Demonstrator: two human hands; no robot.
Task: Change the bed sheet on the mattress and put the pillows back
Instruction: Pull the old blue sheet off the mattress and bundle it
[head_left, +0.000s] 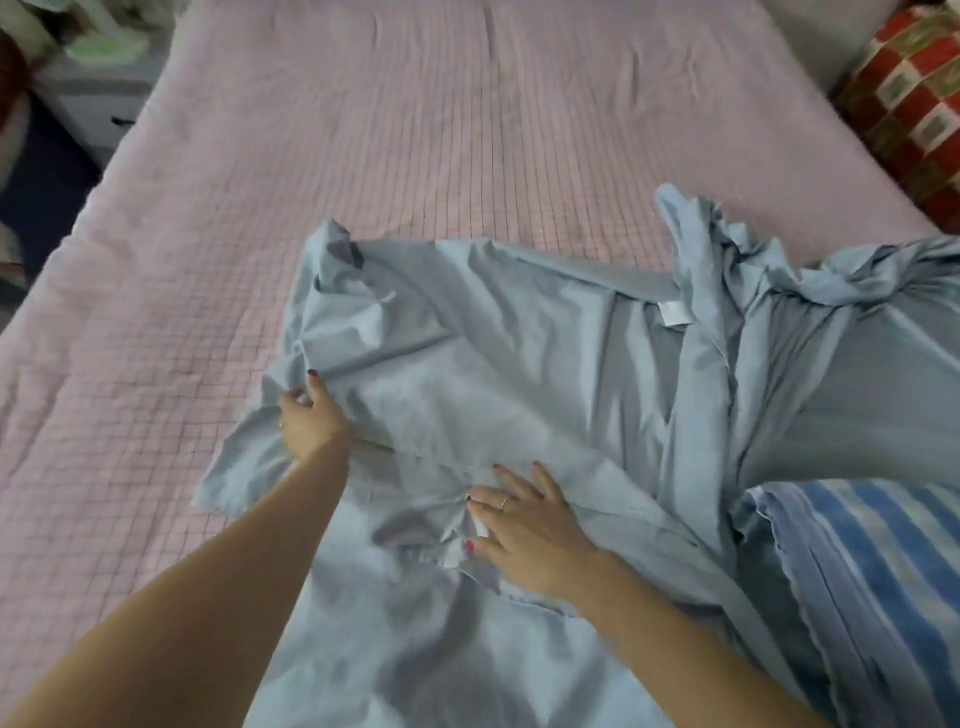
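Observation:
A crumpled light blue bed sheet (545, 364) lies partly unfolded on the near half of the mattress, which is covered by a pink quilted pad (415, 130). My left hand (311, 415) pinches a fold at the sheet's left edge, fingers curled on the cloth. My right hand (524, 525) rests flat on the sheet near its middle, fingers spread, beside a gathered seam. A small white label (672, 314) shows on the sheet further right. A blue-and-white striped pillow (872, 582) lies at the near right, partly under the sheet's edge.
A red checked cushion (909, 104) leans at the far right against a pale surface. At the far left beside the bed stand a white piece of furniture (93, 109) and blurred items. The bed's left edge drops to a dark floor (47, 182).

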